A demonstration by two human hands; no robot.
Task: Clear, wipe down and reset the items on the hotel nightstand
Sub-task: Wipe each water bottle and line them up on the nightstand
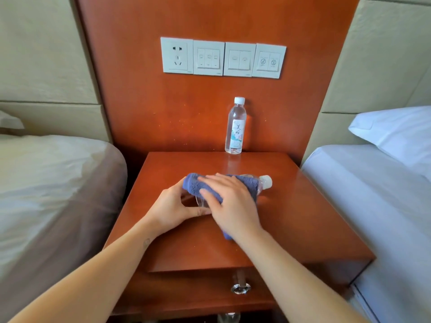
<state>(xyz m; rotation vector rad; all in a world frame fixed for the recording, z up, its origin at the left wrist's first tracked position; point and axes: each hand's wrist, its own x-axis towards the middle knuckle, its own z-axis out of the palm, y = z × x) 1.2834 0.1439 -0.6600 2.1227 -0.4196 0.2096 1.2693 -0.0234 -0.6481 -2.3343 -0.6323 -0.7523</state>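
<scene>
At the middle of the desk (303, 206), a water bottle (265, 182) is lying on its side, white cap aimed at 3 o'clock, and a blue cloth (192, 183) is wrapped over its body. Left grip (172, 206) is curled round the bottle's base end, thumb up top, fingers underneath. Right grip (231, 203) lies on the cloth with fingers spread and fairly straight, pressing it onto the bottle; a tail of cloth pokes out under that wrist. Up at 12 o'clock, a second water bottle (236, 127) stands upright against the back panel, below the switch plates (222, 58). Beds sit at 9 and 3 o'clock.
</scene>
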